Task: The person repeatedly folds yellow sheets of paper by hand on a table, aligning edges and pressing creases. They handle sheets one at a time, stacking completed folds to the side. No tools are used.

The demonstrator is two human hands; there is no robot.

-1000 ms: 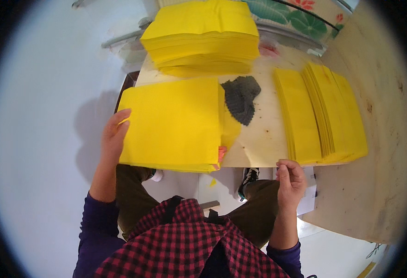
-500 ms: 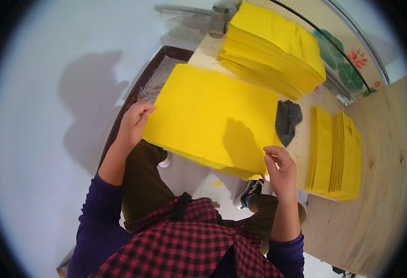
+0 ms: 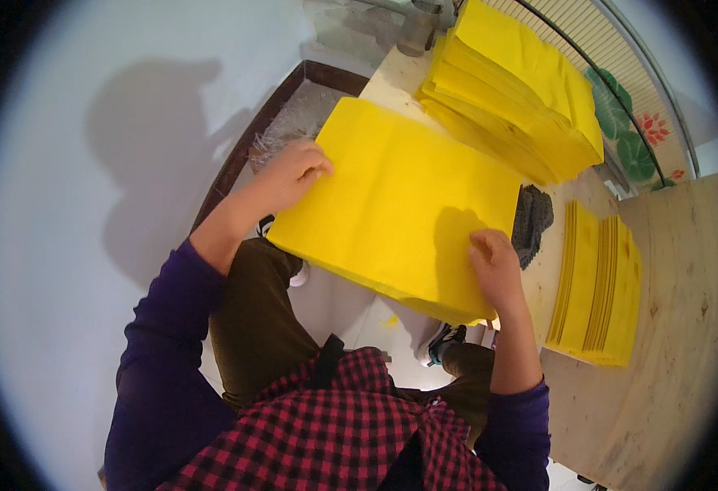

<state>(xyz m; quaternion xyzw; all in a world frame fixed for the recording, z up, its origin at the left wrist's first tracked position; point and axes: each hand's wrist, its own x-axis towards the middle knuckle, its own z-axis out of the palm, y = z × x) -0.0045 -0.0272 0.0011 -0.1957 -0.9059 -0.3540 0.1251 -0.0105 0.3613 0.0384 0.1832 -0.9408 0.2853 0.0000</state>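
A broad yellow stack of sheets (image 3: 400, 204) is lying between the 2 hands, in front of the person. The left hand (image 3: 296, 170) is reaching over its left edge with fingers curling narrowly; whether they are pinching the top sheet, I cannot tell. The right hand (image 3: 496, 266) is hovering over or resting on the right end, near the near corner, its fingers bending close together and a shadow falling beside them; I cannot tell whether it is gripping anything.

The stack is occupying the near part of a pale wooden surface (image 3: 396, 78). Behind it a taller yellow pile (image 3: 510, 98) is standing, just beyond its right end a dark grey cloth (image 3: 531, 225) is lying, and farther right 2 narrow yellow bundles (image 3: 596, 286) are sitting side by side. A pale wall (image 3: 73, 327) is rising on the left, catching the person's shadow; a wooden board (image 3: 678, 270) is flanking the right side. Light floor (image 3: 359, 319) is showing below.

The stack's long axis is running from left to right, slanting downward to the right in the view, its long near edge facing the person.
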